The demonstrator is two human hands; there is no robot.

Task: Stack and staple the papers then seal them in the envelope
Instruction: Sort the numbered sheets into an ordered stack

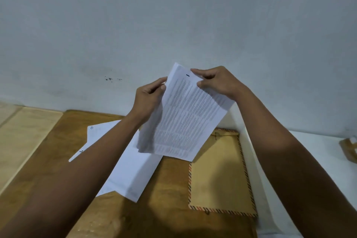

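Observation:
A small stack of printed white papers (185, 120) is held up above the table, tilted, printed side toward me. My left hand (148, 98) pinches its left edge near the top. My right hand (214, 81) grips the top right corner with fingers and thumb. More white sheets (133, 170) lie flat on the brown table (166, 195) below my left forearm, one marked with a handwritten 6. A brown envelope (218, 177) with a striped border lies flat to the right, partly under the held papers. No stapler is visible.
A pale wall rises right behind the table. A lighter wooden surface (23, 137) adjoins on the left. A white surface (318, 152) lies to the right, with a small brown and white object (349, 149) at the frame's edge.

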